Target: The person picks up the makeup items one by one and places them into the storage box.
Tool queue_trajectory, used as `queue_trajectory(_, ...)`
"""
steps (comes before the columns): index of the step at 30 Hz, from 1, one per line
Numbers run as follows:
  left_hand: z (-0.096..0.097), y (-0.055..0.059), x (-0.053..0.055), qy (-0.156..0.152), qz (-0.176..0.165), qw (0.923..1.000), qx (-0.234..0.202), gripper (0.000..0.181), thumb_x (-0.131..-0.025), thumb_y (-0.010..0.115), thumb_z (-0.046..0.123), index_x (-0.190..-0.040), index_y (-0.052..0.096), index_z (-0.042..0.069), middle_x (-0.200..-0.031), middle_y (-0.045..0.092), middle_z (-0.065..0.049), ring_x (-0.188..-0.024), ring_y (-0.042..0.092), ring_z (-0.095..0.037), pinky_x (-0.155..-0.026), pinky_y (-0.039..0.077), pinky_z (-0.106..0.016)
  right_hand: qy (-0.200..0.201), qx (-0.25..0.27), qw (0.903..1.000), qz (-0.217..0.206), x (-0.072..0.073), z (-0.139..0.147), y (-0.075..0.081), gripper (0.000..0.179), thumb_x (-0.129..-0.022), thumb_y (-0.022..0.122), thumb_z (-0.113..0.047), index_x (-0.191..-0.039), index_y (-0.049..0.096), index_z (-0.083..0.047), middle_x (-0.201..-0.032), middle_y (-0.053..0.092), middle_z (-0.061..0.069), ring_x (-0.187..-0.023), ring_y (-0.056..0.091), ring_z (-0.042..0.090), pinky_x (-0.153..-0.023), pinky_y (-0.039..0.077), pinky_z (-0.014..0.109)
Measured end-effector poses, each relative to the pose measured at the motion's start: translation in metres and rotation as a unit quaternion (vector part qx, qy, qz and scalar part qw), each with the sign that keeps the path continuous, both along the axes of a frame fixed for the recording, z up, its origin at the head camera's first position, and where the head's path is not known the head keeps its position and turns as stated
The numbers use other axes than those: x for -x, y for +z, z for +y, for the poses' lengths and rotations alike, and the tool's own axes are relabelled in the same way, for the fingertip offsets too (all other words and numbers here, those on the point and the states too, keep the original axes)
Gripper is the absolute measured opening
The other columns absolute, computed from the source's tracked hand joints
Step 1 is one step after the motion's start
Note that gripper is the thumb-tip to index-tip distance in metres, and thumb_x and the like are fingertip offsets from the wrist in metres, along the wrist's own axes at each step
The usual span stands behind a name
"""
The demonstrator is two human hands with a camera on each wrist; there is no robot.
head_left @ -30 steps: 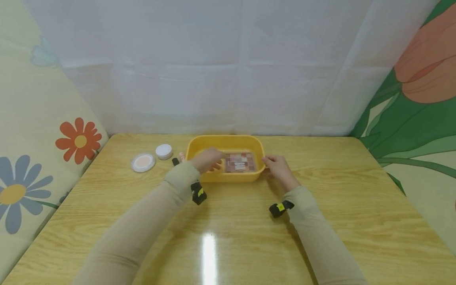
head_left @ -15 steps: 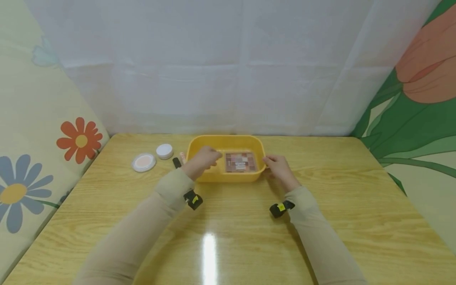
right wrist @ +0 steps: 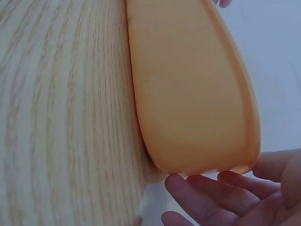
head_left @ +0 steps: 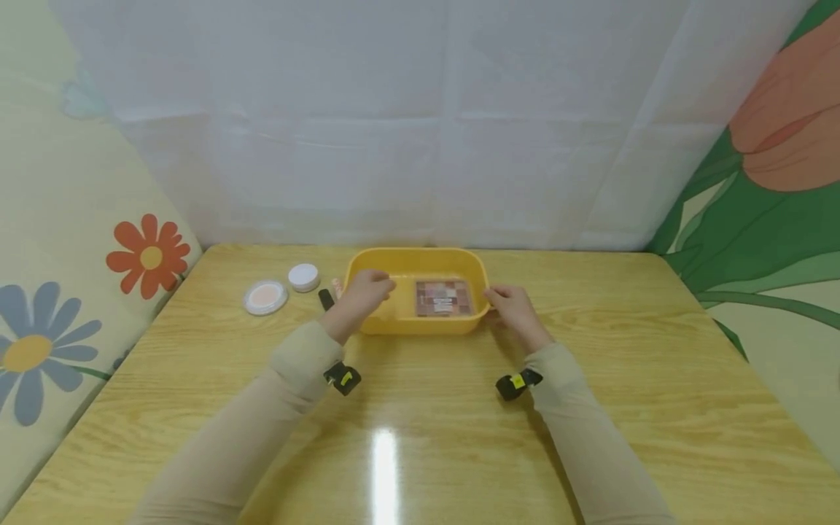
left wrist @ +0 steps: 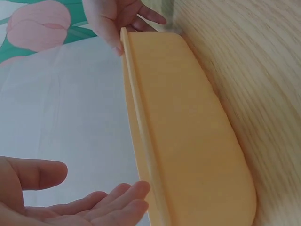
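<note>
A yellow plastic bin (head_left: 420, 327) with rounded corners sits toward the back of the table. Inside, to the right, lies a flat eyeshadow palette (head_left: 443, 299) with brown and pink squares. My left hand (head_left: 363, 295) hovers over the bin's left end. In the left wrist view its thumb and fingers stand apart with nothing between them, fingertips close to the rim. At the other end my right hand (head_left: 515, 310) holds the bin's rim. The right wrist view shows its thumb at the rim and its fingertips (right wrist: 175, 182) against the outer end wall.
Left of the bin are a round clear-rimmed compact (head_left: 265, 298) with a pinkish centre and a white round jar (head_left: 304, 278). A black-ended stick (head_left: 326, 298) and a pink patterned tube (head_left: 337, 288) lie by the bin's left end. A white cloth (head_left: 420, 146) hangs behind the table.
My left hand has drawn back leftward from beside the palette to the bin's left end. The right hand, the bin and the palette stay in place.
</note>
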State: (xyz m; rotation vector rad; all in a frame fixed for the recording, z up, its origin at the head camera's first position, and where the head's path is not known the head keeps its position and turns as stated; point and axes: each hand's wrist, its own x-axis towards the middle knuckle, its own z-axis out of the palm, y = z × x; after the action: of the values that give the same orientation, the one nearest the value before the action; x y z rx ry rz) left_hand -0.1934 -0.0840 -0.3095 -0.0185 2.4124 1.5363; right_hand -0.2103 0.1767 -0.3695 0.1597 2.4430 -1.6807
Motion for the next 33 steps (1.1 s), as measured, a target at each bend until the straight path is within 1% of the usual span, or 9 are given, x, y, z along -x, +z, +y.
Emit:
queue_trajectory(6, -0.008, -0.002, -0.003, -0.012, 0.049, 0.9979, 0.041, 0.051, -0.102, 0.043, 0.019, -0.143, 0.035, -0.009, -0.147, 0.038, -0.026, -0.133, 0.038, -0.04, -0.11, 0.033, -0.05, -0.005, -0.003, 1.0, -0.002, -0.001, 0.0, 0.0, 0.04, -0.104, 0.043, -0.018, -0.131, 0.053, 0.009, -0.126, 0.056, 0.025, -0.091, 0.063, 0.022, -0.077, 0.052, 0.034)
queue_trajectory(9, -0.013, -0.002, -0.003, -0.016, 0.064, 0.9967, 0.048, 0.051, -0.102, 0.044, 0.021, -0.144, 0.036, -0.007, -0.146, 0.039, -0.024, -0.133, 0.039, -0.039, -0.11, 0.033, -0.049, -0.01, -0.002, 0.9999, -0.005, -0.001, -0.001, 0.0, 0.039, -0.104, 0.043, -0.018, -0.131, 0.054, 0.008, -0.124, 0.057, 0.023, -0.09, 0.062, 0.021, -0.076, 0.051, 0.033)
queue_trajectory(15, -0.021, -0.003, -0.004, -0.015, 0.092, 0.9944, 0.049, 0.049, -0.101, 0.045, 0.017, -0.142, 0.037, -0.009, -0.144, 0.041, -0.026, -0.132, 0.04, -0.039, -0.11, 0.033, -0.049, -0.007, 0.003, 1.0, -0.005, 0.0, -0.002, -0.003, 0.04, -0.104, 0.044, -0.019, -0.131, 0.053, 0.009, -0.124, 0.057, 0.023, -0.091, 0.063, 0.022, -0.076, 0.051, 0.034)
queue_trajectory(19, -0.025, -0.005, -0.006, -0.004, 0.105, 0.9933, 0.048, 0.048, -0.101, 0.045, 0.013, -0.141, 0.037, -0.012, -0.142, 0.042, -0.028, -0.131, 0.04, -0.041, -0.11, 0.033, -0.048, -0.004, 0.007, 0.9999, -0.014, -0.001, -0.001, -0.003, 0.041, -0.105, 0.043, -0.02, -0.132, 0.052, 0.008, -0.127, 0.056, 0.024, -0.095, 0.063, 0.025, -0.077, 0.05, 0.033)
queue_trajectory(24, -0.029, -0.008, -0.007, 0.005, 0.119, 0.9922, 0.037, 0.048, -0.1, 0.046, 0.01, -0.14, 0.037, -0.014, -0.14, 0.043, -0.03, -0.13, 0.041, -0.042, -0.109, 0.035, -0.048, -0.007, 0.005, 0.9999, -0.013, -0.001, -0.002, -0.004, 0.041, -0.104, 0.044, -0.021, -0.133, 0.053, 0.007, -0.128, 0.056, 0.024, -0.097, 0.063, 0.026, -0.079, 0.05, 0.034)
queue_trajectory(28, -0.032, -0.011, -0.006, 0.01, 0.125, 0.9915, 0.032, 0.047, -0.099, 0.046, 0.009, -0.139, 0.037, -0.014, -0.14, 0.043, -0.031, -0.13, 0.042, -0.042, -0.108, 0.036, -0.048, -0.006, 0.01, 0.9999, -0.004, 0.0, -0.002, -0.004, 0.041, -0.104, 0.044, -0.02, -0.132, 0.053, 0.009, -0.127, 0.057, 0.026, -0.092, 0.064, 0.024, -0.077, 0.051, 0.034)
queue_trajectory(33, -0.037, -0.01, -0.003, 0.015, 0.127, 0.9916, 0.022, 0.047, -0.099, 0.044, 0.007, -0.139, 0.035, -0.016, -0.141, 0.041, -0.032, -0.131, 0.04, -0.044, -0.108, 0.036, -0.048, -0.006, 0.023, 0.9997, 0.01, -0.001, -0.002, -0.005, 0.04, -0.104, 0.045, -0.017, -0.129, 0.053, 0.013, -0.121, 0.059, 0.029, -0.084, 0.066, 0.022, -0.071, 0.052, 0.032)
